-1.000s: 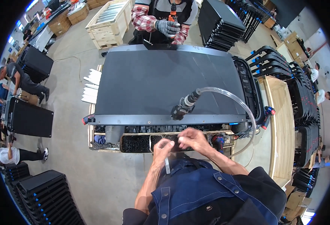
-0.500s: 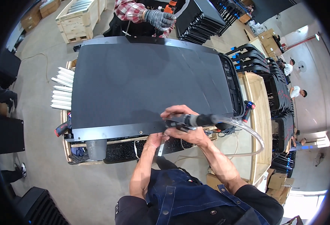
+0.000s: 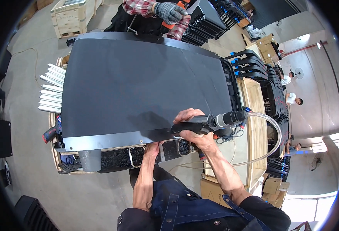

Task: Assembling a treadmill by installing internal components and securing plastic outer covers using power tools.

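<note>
A wide black belt deck (image 3: 138,84) with grey metal side rails lies in front of me. My right hand (image 3: 201,139) is wrapped round a black and silver air screwdriver (image 3: 204,122), above the near rail (image 3: 100,142). From the tool's rear end a clear hose (image 3: 275,127) loops down to the right. My left hand (image 3: 151,150) is at the near rail's lower edge, left of the screwdriver. Its fingers reach under the rail and are hidden, so what they hold, if anything, does not show.
Below the near rail are bins of dark small parts (image 3: 117,157) and a grey cup (image 3: 90,161). White bars (image 3: 52,90) stick out at left, beside a power drill (image 3: 52,133). Across the deck, a co-worker's gloved hand (image 3: 171,12) is by an orange tool. A wooden crate (image 3: 256,134) stands right.
My right hand and the screwdriver have moved right along the near rail, away from my left hand. My left hand now reaches under the rail. The whole view has shifted slightly.
</note>
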Demonstrator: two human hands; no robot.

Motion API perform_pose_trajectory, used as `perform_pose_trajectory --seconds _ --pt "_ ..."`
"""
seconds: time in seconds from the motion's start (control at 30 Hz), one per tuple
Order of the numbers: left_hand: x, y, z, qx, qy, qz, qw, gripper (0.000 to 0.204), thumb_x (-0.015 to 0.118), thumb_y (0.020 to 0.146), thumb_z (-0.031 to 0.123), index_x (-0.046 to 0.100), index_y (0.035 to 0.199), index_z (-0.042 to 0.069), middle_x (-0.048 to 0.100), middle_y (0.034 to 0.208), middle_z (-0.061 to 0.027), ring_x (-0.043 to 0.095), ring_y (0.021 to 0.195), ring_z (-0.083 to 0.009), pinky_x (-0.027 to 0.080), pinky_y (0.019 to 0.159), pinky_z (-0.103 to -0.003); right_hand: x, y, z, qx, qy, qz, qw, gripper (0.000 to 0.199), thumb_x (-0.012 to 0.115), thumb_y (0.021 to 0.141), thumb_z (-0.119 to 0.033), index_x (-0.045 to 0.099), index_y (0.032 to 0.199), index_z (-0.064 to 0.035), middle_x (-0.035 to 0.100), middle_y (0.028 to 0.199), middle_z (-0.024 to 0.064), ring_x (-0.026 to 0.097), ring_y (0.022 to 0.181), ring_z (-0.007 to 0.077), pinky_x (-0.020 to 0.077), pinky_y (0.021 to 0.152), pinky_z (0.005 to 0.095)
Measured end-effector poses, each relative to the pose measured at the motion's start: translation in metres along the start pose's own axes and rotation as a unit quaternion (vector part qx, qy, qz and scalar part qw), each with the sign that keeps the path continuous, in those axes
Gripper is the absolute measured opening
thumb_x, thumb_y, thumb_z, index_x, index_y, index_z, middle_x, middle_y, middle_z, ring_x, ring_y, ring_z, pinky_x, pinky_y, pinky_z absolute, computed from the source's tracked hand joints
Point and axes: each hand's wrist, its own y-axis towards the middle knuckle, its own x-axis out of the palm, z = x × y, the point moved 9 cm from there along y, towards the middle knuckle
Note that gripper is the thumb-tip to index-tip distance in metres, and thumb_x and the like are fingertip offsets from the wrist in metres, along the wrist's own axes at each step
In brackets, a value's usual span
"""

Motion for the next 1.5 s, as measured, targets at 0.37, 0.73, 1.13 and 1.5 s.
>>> perform_pose_trajectory --seconds 0.37,0.73,1.13,1.5 --pt "-0.008 -0.008 -0.012 -0.015 0.025 0.09 0.995 0.037 0.083 0.083 0.014 0.066 0.115 0.015 0.065 0.097 0.0032 0.061 0.082 -0.0094 0.049 0.067 -0.026 0.002 -0.001 0.004 -0.028 0.017 -0.024 0.999 0.039 0.082 0.078 -0.001 0.056 0.105 -0.0069 0.061 0.103 0.0107 0.064 0.104 0.0261 0.0469 0.107 0.0514" --pt "-0.012 0.001 -0.018 -0.013 0.061 0.068 0.996 0.059 0.084 0.082 0.016 0.057 0.135 0.01 0.062 0.124 -0.0043 0.059 0.107 -0.0162 0.05 0.092 -0.034 -0.002 0.002 0.005 -0.053 -0.019 -0.071 0.996 0.04 0.085 0.08 -0.01 0.057 0.109 -0.0075 0.063 0.111 0.0126 0.065 0.107 0.0278 0.0498 0.103 0.0519" --pt "-0.009 -0.069 0.062 0.155 0.451 0.195 0.857 0.015 0.066 0.096 0.013 0.067 0.104 0.001 0.071 0.084 -0.0152 0.067 0.069 -0.03 0.055 0.062 -0.039 0.02 -0.015 -0.007 -0.067 -0.112 0.15 0.98 0.045 0.074 0.082 0.005 0.057 0.124 -0.0023 0.057 0.128 0.0168 0.067 0.105 0.0244 0.058 0.09 0.0366" --pt "-0.093 -0.154 0.15 0.144 0.754 0.314 0.559 0.026 0.067 0.089 0.002 0.067 0.115 0.004 0.069 0.106 -0.0207 0.066 0.098 -0.0436 0.053 0.085 -0.052 0.015 -0.009 -0.028 -0.096 -0.076 0.094 0.988 0.03 0.074 0.08 0.007 0.064 0.107 -0.0029 0.061 0.108 0.0036 0.067 0.086 0.0112 0.056 0.077 0.0269"
